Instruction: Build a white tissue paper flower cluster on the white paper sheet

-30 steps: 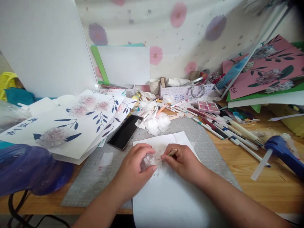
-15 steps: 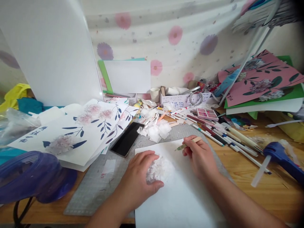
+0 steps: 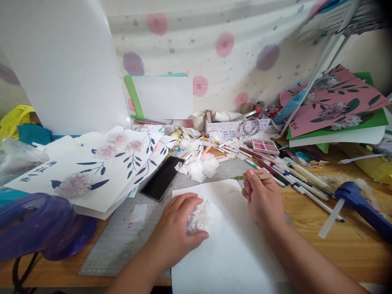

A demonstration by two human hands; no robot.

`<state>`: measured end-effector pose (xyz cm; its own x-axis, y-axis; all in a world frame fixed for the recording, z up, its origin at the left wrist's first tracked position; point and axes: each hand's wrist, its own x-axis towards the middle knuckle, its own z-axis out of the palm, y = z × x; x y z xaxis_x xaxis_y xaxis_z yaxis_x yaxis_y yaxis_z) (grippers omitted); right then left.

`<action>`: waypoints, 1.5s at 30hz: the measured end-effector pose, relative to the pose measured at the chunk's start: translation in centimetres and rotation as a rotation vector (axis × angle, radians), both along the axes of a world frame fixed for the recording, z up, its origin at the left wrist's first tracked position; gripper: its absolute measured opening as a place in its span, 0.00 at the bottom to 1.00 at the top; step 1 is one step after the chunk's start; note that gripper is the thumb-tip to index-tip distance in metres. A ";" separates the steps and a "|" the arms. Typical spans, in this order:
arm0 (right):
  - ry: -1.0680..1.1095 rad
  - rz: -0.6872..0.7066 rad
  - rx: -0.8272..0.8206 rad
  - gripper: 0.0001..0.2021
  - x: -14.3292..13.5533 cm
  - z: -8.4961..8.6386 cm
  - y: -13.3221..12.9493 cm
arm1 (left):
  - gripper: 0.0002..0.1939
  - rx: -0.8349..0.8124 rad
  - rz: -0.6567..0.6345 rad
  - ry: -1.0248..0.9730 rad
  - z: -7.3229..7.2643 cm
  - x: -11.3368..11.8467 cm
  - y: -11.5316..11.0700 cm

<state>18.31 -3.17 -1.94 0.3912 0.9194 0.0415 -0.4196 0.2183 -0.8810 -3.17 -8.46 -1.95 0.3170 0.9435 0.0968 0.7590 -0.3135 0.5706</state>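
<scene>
A ruffled white paper flower (image 3: 200, 217) rests on a sheet of white paper (image 3: 232, 253). My left hand (image 3: 180, 222) curves round its left side, thumb below and fingers above. Pinched in my right hand (image 3: 261, 196) is a slim wooden stick (image 3: 240, 177) with a greenish, pointed end aimed left. That end is over the upper right edge of the sheet, apart from the flower. Under the paper lies a grey cutting mat (image 3: 113, 245).
A black phone (image 3: 162, 179) and white paper scraps (image 3: 199, 169) are beyond the sheet. Flower pictures (image 3: 101, 163) are stacked left, above a purple translucent object (image 3: 39, 228). Several markers (image 3: 297, 183) and a blue glue gun (image 3: 358, 204) lie right. A boxed palette (image 3: 265, 145) sits farther back.
My right hand has moved right, and the stick has turned flatter, its tip now by the paper's upper edge. My left hand stays round the flower. The whole view has shifted slightly.
</scene>
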 end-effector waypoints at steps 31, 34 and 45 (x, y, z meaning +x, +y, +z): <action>-0.180 0.072 0.054 0.15 0.0 -0.2 -0.4 | 0.09 -0.018 -0.035 0.154 4.0 6.4 3.9; -0.177 0.067 0.068 0.14 0.0 -0.3 -0.4 | 0.09 -0.077 -0.025 0.091 4.8 6.1 4.3; -0.133 0.074 0.073 0.13 0.0 -0.2 -0.4 | 0.06 -0.138 -0.050 -0.047 5.0 5.6 5.0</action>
